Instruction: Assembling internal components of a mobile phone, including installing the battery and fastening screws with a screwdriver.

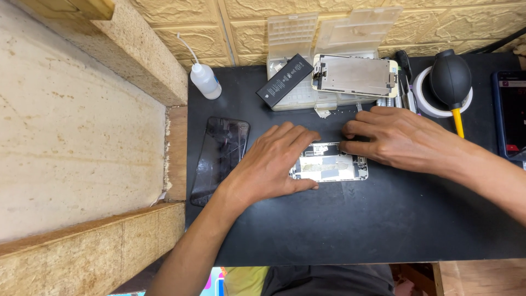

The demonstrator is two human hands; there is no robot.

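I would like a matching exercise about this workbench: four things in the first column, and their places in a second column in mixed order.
Things:
1. squeeze bottle
2. air blower
3. black glass panel
4. opened phone

Places:
A. flat on the mat, left of the left hand
B. under the fingers of both hands, left and right hand
C. far left corner of the mat, by the wall
D. standing on a roll of white tape, far right

Pairs: 1-C, 2-D, 3-A, 4-B
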